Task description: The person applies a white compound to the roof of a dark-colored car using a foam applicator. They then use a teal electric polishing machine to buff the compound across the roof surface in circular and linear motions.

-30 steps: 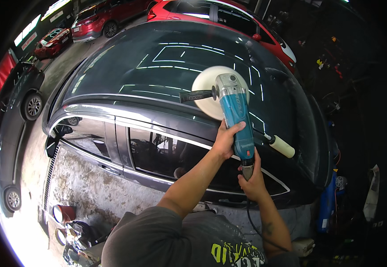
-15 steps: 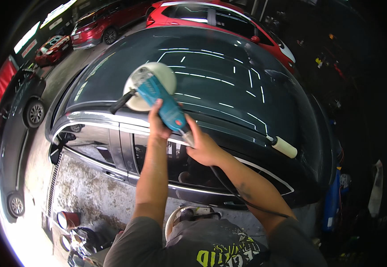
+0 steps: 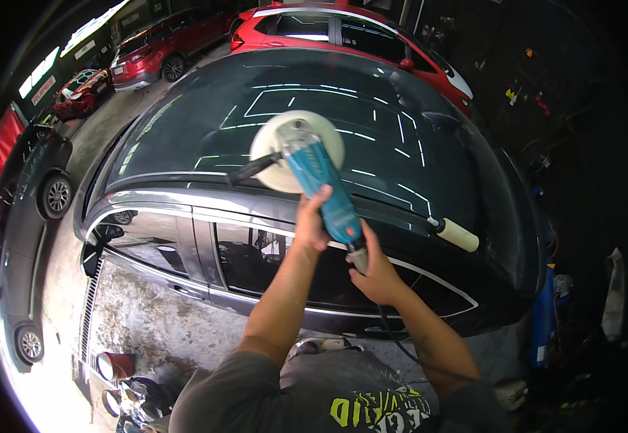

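Observation:
A teal polisher with a round, pale pad lies over the dark car roof, the pad face down against or just over the paint; I cannot tell which. My left hand grips the body from its left side. Further back, my right hand is closed around the rear handle, where a black cord trails down along my right forearm. The black side handle sticks out to the left with no hand on it. A cream bottle with a dark cap rests on its side on the roof's right part.
Red cars stand beyond the roof, and a dark grey car is parked to the left. Buckets sit on the stained floor at lower left. A blue cylinder stands at right.
Both hands have carried the polisher to the right and slightly nearer across the roof. The bottle stays at its place on the roof.

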Available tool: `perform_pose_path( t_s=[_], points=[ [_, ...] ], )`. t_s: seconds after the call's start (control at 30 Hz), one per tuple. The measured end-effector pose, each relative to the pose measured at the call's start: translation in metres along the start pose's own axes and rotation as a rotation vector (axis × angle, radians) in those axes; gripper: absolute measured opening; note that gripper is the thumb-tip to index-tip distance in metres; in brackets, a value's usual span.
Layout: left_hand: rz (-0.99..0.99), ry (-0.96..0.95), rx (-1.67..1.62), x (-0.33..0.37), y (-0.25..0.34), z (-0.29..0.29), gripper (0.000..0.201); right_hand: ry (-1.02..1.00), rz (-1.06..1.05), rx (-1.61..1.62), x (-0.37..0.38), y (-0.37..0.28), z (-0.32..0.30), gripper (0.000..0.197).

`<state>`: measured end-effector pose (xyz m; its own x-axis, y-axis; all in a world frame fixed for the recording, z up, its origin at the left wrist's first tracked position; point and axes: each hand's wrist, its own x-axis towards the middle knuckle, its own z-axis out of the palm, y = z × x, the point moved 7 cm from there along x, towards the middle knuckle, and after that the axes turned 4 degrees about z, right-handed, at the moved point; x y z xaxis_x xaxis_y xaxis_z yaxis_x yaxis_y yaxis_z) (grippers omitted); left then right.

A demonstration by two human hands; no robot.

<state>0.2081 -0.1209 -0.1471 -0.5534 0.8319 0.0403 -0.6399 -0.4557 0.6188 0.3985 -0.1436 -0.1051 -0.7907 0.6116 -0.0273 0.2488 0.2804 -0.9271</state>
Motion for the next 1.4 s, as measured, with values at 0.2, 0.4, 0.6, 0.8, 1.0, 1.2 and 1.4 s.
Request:
perform_pose_path(
  t_s=[0.2,0.4,0.6,0.8,1.0,1.2,1.4],
  points=[
    [-0.246,-0.073,-0.035,-0.030,-0.095,0.091,0.074,0.196,0.282,0.066,-0.089,0.029,-0.066,0.112],
    [-0.428,-0.176,-0.051,-0.013,-0.145,0.150,0.068,0.320,0.336,0.240,-0.107,0.013,-0.108,0.112],
    [-0.368,-0.112,-0.039,-0.002,-0.128,0.143,0.067,0.260,0.303,0.306,-0.093,0.006,-0.108,0.111],
    [-0.271,-0.014,-0.041,0.005,-0.043,0.078,0.064,0.056,0.279,0.242,-0.043,-0.026,-0.053,0.115],
    [-0.086,0.045,-0.051,0.035,0.049,0.010,0.060,-0.151,0.176,0.220,0.031,-0.055,0.003,0.115],
    [0.025,0.027,-0.111,0.060,0.126,-0.043,0.058,-0.051,-0.039,-0.267,0.100,-0.091,0.046,0.104],
    [0.006,0.050,-0.105,0.067,0.096,-0.024,0.055,0.104,-0.121,-0.751,0.068,-0.104,0.028,0.093]
  ],
)
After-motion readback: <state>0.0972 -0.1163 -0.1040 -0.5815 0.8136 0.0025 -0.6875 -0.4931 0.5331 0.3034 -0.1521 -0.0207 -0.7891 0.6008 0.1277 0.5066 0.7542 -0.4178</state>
